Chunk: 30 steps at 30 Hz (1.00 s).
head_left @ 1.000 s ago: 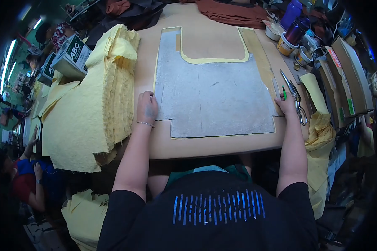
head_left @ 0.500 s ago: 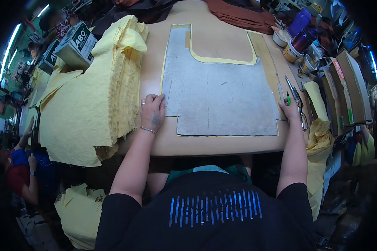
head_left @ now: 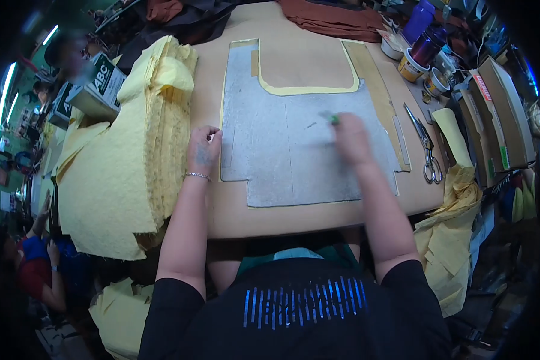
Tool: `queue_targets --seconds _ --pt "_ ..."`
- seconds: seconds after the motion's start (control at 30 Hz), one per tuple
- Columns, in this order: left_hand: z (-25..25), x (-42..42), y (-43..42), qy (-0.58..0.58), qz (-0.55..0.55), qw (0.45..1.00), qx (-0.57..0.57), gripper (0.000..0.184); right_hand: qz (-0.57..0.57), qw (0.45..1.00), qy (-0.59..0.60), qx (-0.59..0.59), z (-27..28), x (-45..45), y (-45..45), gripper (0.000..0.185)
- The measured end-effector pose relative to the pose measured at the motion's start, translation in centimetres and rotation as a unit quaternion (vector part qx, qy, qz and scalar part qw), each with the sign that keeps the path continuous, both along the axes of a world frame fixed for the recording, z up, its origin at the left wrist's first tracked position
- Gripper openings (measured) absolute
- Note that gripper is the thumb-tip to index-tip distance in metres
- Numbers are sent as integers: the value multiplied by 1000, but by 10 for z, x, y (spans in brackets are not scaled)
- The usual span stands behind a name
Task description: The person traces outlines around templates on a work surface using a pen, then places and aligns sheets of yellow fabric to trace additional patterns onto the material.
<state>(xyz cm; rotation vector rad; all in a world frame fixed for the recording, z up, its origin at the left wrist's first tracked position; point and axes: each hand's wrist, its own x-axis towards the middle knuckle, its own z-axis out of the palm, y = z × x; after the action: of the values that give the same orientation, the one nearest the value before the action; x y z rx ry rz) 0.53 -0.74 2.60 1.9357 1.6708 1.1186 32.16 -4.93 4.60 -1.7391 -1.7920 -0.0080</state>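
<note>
A large grey template (head_left: 318, 150) with a cut-out at its far side lies flat on the table, and yellow material shows along its edges. My left hand (head_left: 204, 150) is just beside its left edge, fingers curled. A pale spot shows at those fingers; I cannot make out whether it is a ring or a held thing. My right hand (head_left: 354, 141) is above the template's right half, blurred by motion, closed on a green pen (head_left: 334, 120). Metal scissors (head_left: 425, 141) lie on the table to the right of the template.
A tall stack of yellow cloth pieces (head_left: 114, 174) stands on the left, beside ABC-labelled boxes (head_left: 107, 81). On the right are tubs (head_left: 413, 66), a dark red cup (head_left: 431, 48) and cardboard boxes (head_left: 492, 114). Brown fabric (head_left: 330, 21) lies at the back. Another person (head_left: 39, 264) is at far left.
My right hand has left the template's right edge and moved left over its surface with the green pen. My left hand has lifted off the left edge and curled. The view has shifted slightly.
</note>
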Motion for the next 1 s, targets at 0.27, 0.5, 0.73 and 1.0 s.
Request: queue_targets --seconds 0.27,0.5,0.73,1.0 --pt "20 9 113 49 28 998 -17 19 284 957 -60 -13 -27 -125 12 9" --pt "25 23 252 114 -10 993 -1 17 297 953 1 -62 -19 -123 20 9" --pt "25 61 371 249 1 969 -5 20 316 942 25 -109 -18 -117 22 10" --pt "25 68 398 354 -82 910 -198 16 305 946 43 -105 -19 -115 22 18"
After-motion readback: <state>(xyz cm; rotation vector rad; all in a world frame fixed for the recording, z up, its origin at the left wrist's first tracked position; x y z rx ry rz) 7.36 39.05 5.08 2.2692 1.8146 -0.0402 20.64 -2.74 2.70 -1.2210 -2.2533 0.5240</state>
